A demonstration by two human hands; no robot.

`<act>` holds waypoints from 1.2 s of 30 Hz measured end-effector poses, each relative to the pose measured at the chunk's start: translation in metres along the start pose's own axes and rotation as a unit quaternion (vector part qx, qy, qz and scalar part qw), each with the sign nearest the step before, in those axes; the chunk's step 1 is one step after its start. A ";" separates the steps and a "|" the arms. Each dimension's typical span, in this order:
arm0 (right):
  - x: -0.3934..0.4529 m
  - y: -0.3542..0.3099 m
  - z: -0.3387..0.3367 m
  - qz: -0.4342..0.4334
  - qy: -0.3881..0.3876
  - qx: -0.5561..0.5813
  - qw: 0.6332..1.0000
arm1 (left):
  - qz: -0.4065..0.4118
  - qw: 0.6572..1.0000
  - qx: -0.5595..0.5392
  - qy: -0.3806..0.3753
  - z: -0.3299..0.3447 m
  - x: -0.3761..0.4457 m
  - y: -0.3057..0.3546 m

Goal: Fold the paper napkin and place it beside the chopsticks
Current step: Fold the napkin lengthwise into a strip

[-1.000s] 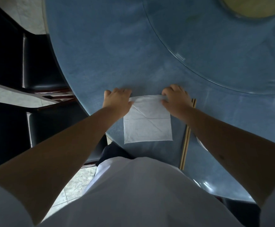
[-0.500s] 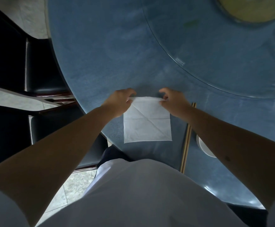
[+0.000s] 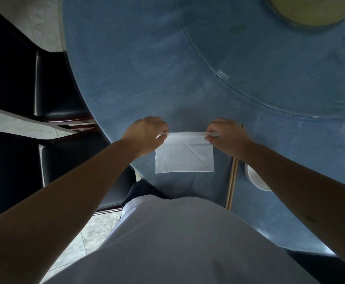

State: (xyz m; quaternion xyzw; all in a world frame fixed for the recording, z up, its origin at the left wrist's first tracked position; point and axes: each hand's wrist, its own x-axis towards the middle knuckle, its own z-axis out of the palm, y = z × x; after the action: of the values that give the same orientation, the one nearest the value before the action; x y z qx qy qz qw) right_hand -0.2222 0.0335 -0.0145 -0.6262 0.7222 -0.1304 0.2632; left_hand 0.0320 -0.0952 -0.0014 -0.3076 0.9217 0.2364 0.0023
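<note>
Blue cloth covers the round table (image 3: pixel 126 78), and a glass turntable (image 3: pixel 270 68) sits over its middle, well clear of the place where the person stands at the near edge. Dark chairs (image 3: pixel 60 95) are pushed in on the left, over a pale tiled floor.

On the cloth right in front of the person lies the napkin (image 3: pixel 185 156), a white square with creases across it. Its near edge rests flat on the table while its far edge is raised a little off the cloth. That lift comes from the two pinches: the left hand (image 3: pixel 145 138) has thumb and fingers closed on the far left corner, and the right hand (image 3: pixel 227 136) is closed the same way on the far right corner. Holding both corners at once keeps the edge taut and straight, which I take to be the start of a fold, the far edge to be brought toward the near one so the corners meet squarely. Leaving the near edge down gives the paper an anchor, so it should not slide.

Chopsticks (image 3: pixel 232 181) lie just right of the napkin, pointing away from the person, their far ends hidden under the right wrist. A small white dish (image 3: pixel 255 179) sits beyond them, partly covered by the right forearm. Folding this close to the chopsticks means only a short shift remains afterwards; the fold itself looks not yet made, and thin paper like this could tear or skew if one hand pulls harder
</note>
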 end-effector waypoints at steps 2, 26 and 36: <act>-0.010 -0.002 0.003 -0.020 -0.006 -0.013 1.000 | 0.025 0.999 0.021 -0.005 0.003 -0.009 0.003; -0.072 -0.010 0.027 -0.079 -0.102 -0.182 0.975 | 0.033 0.986 0.129 -0.104 0.037 -0.076 0.018; -0.059 -0.027 0.036 -0.009 -0.040 -0.190 0.981 | -0.002 0.994 0.097 -0.042 0.044 -0.071 0.038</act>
State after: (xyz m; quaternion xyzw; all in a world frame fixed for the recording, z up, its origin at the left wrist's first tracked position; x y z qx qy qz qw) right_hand -0.1758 0.0916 -0.0175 -0.6760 0.7171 0.0321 0.1664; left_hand 0.0617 -0.0090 -0.0127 -0.2973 0.9389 0.1582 0.0712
